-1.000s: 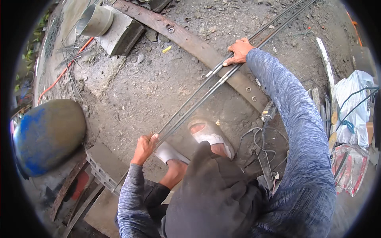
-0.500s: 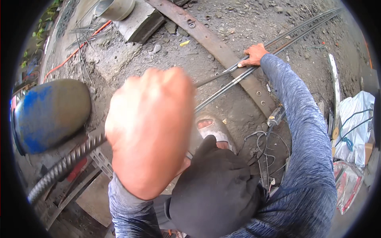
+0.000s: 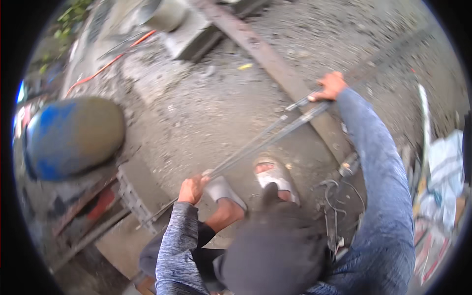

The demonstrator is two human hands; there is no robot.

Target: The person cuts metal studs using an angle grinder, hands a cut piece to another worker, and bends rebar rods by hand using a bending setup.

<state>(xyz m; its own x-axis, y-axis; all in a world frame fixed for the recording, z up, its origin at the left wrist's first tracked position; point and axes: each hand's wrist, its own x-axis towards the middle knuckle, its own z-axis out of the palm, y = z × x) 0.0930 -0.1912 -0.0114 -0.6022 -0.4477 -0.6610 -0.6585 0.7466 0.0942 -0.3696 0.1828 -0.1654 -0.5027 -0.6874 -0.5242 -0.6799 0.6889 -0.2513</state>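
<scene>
Long ribbed steel rebars (image 3: 268, 138) slant from the lower left to the far upper right. My left hand (image 3: 193, 189) is closed around them near their lower end, beside my left foot. A thin end juts out past that fist toward the concrete block. Farther along, my right hand (image 3: 330, 87) is closed on the bars, thumb toward me, just over the brown metal strip (image 3: 275, 61) with holes. The bars pass across the strip. Both my feet, in pale sandals (image 3: 278, 178), stand below the bars. Motion blur hides the ribs in places.
A blue-stained rounded container (image 3: 76, 137) sits at left, near a hollow concrete block (image 3: 142, 191). Behind are a grey bucket (image 3: 162, 14), a concrete slab (image 3: 194, 39) and an orange cable (image 3: 110, 63). Tangled wires (image 3: 334, 196) and a white sack (image 3: 445, 167) lie at right.
My left hand has come down from close before the camera, with the bar it held, to beside the other bars near my left foot. My right hand keeps its hold; the view has shifted.
</scene>
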